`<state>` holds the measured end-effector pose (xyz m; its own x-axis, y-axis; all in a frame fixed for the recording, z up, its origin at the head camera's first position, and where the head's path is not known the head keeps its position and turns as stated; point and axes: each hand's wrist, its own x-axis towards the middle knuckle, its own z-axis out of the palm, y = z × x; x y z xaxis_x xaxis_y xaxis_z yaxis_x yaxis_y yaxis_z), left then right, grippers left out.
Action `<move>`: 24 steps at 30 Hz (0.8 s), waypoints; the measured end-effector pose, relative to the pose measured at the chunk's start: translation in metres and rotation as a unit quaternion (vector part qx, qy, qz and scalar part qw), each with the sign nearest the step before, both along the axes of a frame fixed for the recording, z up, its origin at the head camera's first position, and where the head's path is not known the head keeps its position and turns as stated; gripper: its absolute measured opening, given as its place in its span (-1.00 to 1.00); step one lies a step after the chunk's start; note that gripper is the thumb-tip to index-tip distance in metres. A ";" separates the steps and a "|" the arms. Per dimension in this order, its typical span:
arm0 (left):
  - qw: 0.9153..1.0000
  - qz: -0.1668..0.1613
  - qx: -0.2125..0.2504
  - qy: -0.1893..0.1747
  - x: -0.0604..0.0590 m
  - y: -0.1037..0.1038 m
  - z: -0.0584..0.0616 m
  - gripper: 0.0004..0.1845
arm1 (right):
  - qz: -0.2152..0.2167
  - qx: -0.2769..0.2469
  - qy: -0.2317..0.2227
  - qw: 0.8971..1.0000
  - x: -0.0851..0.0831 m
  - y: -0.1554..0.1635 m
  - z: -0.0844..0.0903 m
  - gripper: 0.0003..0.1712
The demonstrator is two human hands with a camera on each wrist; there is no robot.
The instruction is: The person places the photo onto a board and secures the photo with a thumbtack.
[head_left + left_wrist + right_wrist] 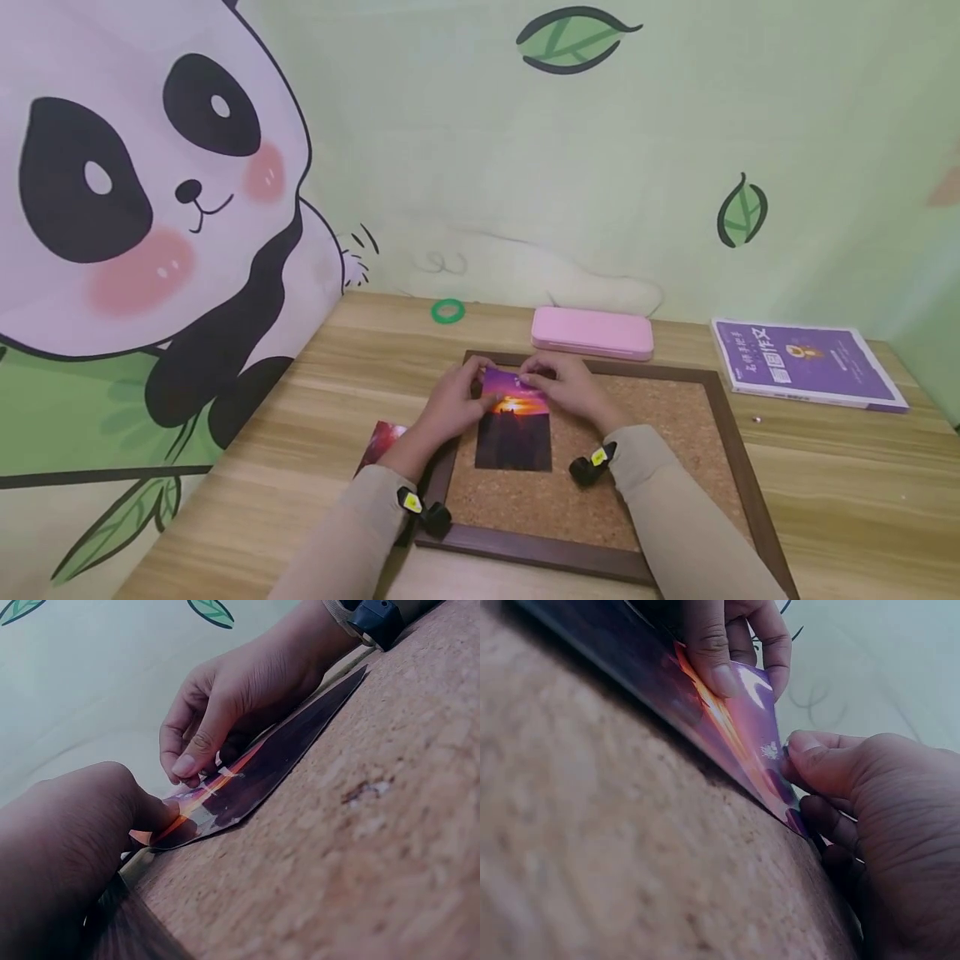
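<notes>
Against the back wall, a pink case (592,332), flat on the wooden table (825,483). Left of it, well apart, a small green ring of tape (447,311). At the far right, a purple book (806,363) lying cover up. Behind all of this, a pale green cloth backdrop with a cartoon panda (142,208) and scattered leaves (570,39).

Beige sleeves (667,508), black wrist cameras (591,465)
</notes>
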<state>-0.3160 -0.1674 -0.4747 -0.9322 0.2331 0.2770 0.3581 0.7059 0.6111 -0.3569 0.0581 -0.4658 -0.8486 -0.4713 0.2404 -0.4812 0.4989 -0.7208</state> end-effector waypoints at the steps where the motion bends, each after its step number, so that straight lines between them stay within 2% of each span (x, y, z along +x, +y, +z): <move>1: 1.000 0.000 -0.001 0.001 0.000 0.000 0.000 -0.55 | 0.003 0.000 0.002 1.000 0.000 0.000 0.000 -0.89; 13: 1.000 0.002 -0.011 -0.011 0.002 0.001 0.002 -0.55 | 0.018 0.020 -0.012 1.000 0.001 -0.001 0.001 -0.89; 19: 1.000 0.009 -0.017 -0.007 0.001 0.003 0.005 -0.54 | 0.034 0.020 0.011 0.999 0.000 -0.005 0.002 -0.89; 24: 1.000 0.010 -0.027 -0.010 -0.001 0.003 0.003 -0.53 | 0.014 0.031 0.006 0.999 -0.001 -0.007 0.000 -0.93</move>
